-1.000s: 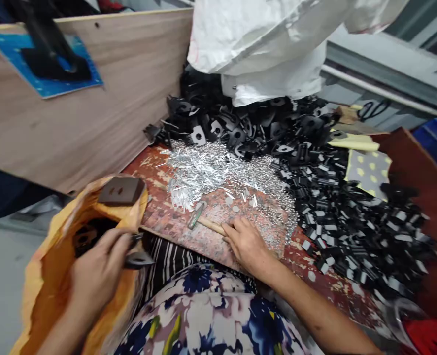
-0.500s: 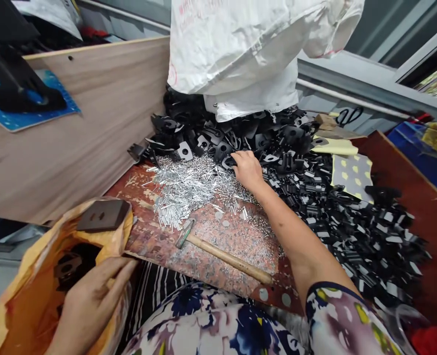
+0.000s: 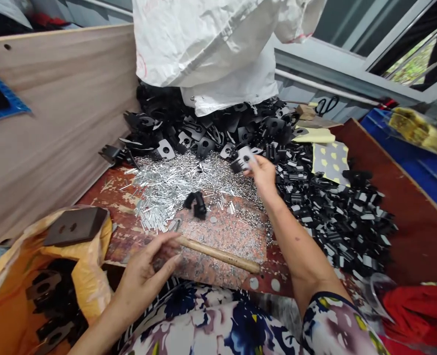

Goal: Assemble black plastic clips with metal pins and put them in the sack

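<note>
My right hand (image 3: 264, 175) pinches a black plastic clip (image 3: 245, 159) with a round hole in its flat face, just in front of the heap of similar black parts (image 3: 203, 128). My left hand (image 3: 148, 268) holds nothing; its thumb and fingers are apart over the bench's front edge, beside the head end of a hammer. The hammer's wooden handle (image 3: 220, 255) lies across the worn board, its head mostly hidden behind my fingers. A small black piece (image 3: 196, 204) sits between the hammer and the loose metal pins (image 3: 166, 185).
An orange sack (image 3: 92, 276) of black parts stands at the left, a dark brown block (image 3: 76, 226) on its rim. Many small black pieces (image 3: 336, 222) cover the right side. A white sack (image 3: 218, 44) hangs over the back; a wooden panel (image 3: 66, 103) walls the left.
My right hand has lifted a black clip from the heap. My left hand has moved right from the sack to the hammer. A small black piece now lies on the bench. The view has shifted.
</note>
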Tool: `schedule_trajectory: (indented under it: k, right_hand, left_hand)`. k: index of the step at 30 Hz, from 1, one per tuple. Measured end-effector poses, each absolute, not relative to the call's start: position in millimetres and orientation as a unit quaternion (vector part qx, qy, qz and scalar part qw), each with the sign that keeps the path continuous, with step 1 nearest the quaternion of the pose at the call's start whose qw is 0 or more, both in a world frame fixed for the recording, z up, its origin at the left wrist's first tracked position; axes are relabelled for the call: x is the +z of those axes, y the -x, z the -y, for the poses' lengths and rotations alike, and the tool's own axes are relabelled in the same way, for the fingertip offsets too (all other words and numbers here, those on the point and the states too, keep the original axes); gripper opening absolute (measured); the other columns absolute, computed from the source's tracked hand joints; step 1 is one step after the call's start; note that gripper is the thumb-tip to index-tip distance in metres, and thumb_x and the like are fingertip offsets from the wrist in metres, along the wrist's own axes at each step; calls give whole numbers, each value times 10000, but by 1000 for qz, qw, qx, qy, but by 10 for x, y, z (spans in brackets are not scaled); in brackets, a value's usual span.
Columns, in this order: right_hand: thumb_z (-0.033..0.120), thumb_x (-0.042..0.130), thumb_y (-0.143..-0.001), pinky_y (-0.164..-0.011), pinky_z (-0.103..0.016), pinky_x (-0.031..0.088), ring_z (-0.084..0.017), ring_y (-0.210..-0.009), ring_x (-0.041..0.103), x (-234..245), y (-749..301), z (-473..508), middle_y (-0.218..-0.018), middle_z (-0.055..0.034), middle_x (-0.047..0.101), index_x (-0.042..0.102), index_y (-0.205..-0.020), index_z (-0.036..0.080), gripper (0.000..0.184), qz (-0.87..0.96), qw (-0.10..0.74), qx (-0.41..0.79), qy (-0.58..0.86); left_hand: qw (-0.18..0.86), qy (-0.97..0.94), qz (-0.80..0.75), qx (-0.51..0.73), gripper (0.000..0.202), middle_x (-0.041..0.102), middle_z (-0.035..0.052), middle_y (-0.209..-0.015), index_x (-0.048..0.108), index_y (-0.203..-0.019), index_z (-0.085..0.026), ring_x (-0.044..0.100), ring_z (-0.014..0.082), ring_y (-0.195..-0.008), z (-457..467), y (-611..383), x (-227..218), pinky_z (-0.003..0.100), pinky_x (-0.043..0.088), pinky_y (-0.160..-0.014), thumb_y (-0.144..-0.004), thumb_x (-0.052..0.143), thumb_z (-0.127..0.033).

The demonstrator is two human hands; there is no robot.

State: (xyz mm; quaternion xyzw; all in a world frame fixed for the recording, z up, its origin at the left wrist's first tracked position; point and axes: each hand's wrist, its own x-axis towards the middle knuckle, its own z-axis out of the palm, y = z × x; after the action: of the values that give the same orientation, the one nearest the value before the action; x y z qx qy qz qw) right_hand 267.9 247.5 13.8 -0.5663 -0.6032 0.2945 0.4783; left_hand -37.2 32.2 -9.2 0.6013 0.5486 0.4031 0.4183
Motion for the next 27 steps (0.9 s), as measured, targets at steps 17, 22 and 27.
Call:
schedule_trajectory:
  k: [17, 22, 27]
  right_hand:
    - [52, 445, -932, -939, -387, 544, -220, -1088, 681, 276, -3703, -1522, -1205, -99, 758, 721, -1240, 206, 442, 784, 113, -62, 608]
    - [66, 478, -936, -1046, -398, 464, -254, -1191, 625, 47, -4077, -1826, -1317, -140, 714, 724, -1229, 134, 388, 820, 41, -94, 563]
    - [80, 447, -966, -1065, -452, 414, -292, -1241, 588, -10, -4029, -1845, -1326, -155, 705, 714, -1240, 126, 385, 835, 12, -121, 536]
  left_hand:
    - [611, -552, -460, 333, 374, 712, 81, -877, 759, -690, -234, 631, 312, -943, -900, -220, 60, 444, 480, -878, -834, 680, -570]
    - [459, -583, -507, 439, 329, 681, 36, -890, 716, -778, -175, 590, 221, -929, -1486, -64, 469, 374, 442, -913, -876, 693, -489]
    - [374, -501, -521, 581, 359, 552, 0, -879, 613, -800, -90, 494, 113, -818, -1692, 282, 551, 258, 413, -835, -997, 583, -390]
